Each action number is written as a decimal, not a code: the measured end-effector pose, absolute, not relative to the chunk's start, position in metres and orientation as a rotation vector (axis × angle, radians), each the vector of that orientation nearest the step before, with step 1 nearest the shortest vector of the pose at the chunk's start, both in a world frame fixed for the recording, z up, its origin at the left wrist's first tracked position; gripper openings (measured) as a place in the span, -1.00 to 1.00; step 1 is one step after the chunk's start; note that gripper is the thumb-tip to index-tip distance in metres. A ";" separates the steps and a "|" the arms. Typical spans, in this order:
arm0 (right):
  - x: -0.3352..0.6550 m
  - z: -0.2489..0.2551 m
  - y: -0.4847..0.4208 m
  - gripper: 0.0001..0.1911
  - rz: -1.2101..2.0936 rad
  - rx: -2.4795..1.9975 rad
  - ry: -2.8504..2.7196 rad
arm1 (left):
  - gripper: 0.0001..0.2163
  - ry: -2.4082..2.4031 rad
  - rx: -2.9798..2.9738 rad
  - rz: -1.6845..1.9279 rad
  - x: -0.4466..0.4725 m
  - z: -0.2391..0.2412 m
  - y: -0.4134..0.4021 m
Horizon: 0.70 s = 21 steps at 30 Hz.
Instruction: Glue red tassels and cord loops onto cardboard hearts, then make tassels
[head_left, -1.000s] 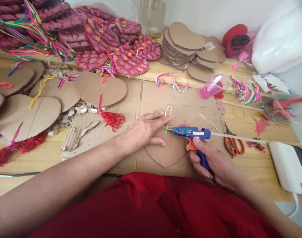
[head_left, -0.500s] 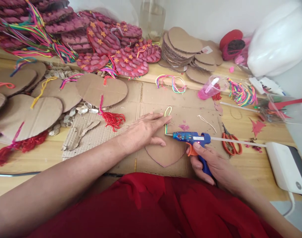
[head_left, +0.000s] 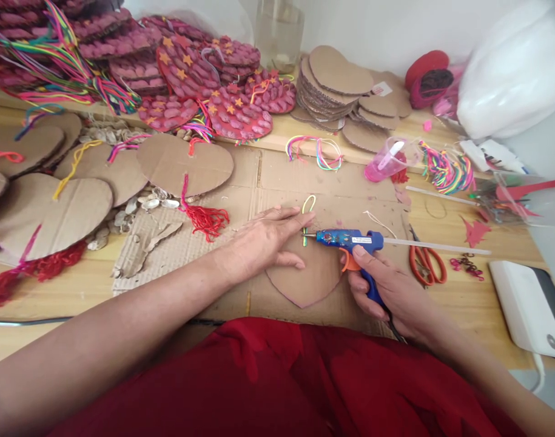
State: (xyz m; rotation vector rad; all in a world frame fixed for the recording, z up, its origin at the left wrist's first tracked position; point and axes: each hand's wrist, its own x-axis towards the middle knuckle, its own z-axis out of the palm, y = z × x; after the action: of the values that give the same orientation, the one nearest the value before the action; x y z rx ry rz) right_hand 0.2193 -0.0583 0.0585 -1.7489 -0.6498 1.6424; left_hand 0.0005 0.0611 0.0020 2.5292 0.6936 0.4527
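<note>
A blue glue gun point(head_left: 350, 238) with an orange trigger is gripped in my right hand point(head_left: 386, 288), a clear glue stick poking out of its back. Its metal nozzle points left, at the lower part of a yellow-green cord loop point(head_left: 309, 203). That cord lies over a cardboard heart point(head_left: 303, 282) placed point toward me. My left hand point(head_left: 263, 240) rests flat on the heart with fingers stretched out, the fingertips at the cord; they hide part of the heart. Whether the nozzle touches the cord I cannot tell.
Orange-handled scissors point(head_left: 426, 261) and a white box-shaped device point(head_left: 527, 309) lie right. Cardboard hearts with tassels point(head_left: 186, 164) sit left, near shells. Behind stand a stack of plain hearts point(head_left: 332, 85), decorated pink hearts point(head_left: 241, 115) and a pink cup point(head_left: 384, 161).
The glue gun's nozzle has moved a little up the cord, away from me, and the gun has shifted slightly left. My left hand stays in place.
</note>
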 end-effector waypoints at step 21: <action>0.220 0.059 -0.066 -0.60 1.642 -1.804 -0.632 | -0.25 0.703 2.509 0.450 0.001 0.004 0.061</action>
State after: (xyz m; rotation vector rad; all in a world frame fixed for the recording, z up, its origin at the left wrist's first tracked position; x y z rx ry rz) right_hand 0.2202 -0.0663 0.0587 -1.8036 -0.6324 1.6420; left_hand 0.0007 0.0606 0.0044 2.5095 0.7030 0.4498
